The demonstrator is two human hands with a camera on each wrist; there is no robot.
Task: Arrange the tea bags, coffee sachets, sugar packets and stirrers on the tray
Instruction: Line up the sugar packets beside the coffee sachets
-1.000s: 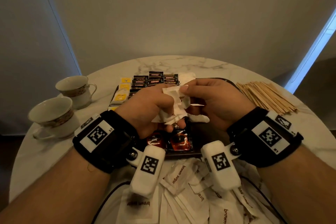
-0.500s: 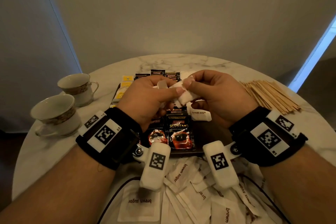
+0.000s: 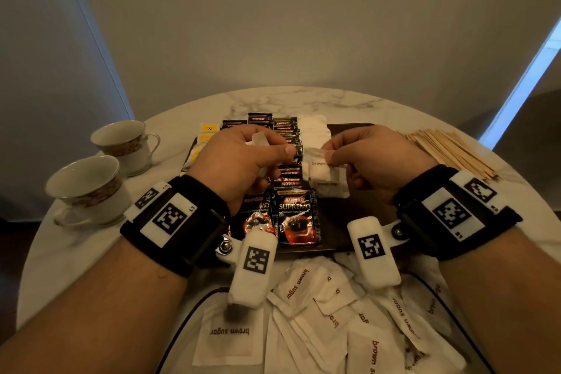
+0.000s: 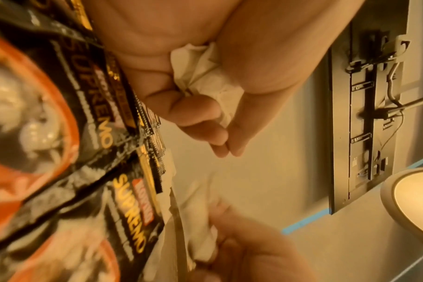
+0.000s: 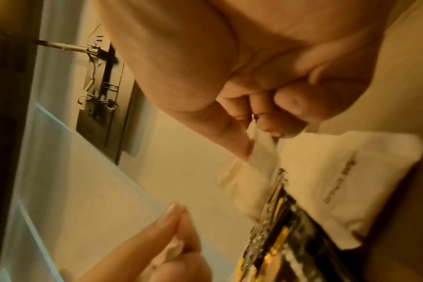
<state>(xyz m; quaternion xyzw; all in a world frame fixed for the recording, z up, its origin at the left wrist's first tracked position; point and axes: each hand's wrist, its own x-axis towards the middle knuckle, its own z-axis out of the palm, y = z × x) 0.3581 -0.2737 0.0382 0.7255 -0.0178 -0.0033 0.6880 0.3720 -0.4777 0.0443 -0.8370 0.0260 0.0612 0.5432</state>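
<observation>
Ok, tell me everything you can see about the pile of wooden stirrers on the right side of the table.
The wooden stirrers are thin, flat, pale sticks that look like plain wood, lying loose in a fanned heap with many overlapping. They rest directly on the marble table at its right edge, just right of the dark tray, not on it. They run diagonally, from near the tray's far corner outward toward the near right. Neither hand touches them; the right hand is over the tray beside them.

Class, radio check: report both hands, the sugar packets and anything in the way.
Left hand grips white paper sugar packets. Right hand pinches more over dark rectangular tray. Nothing blocking.
</observation>
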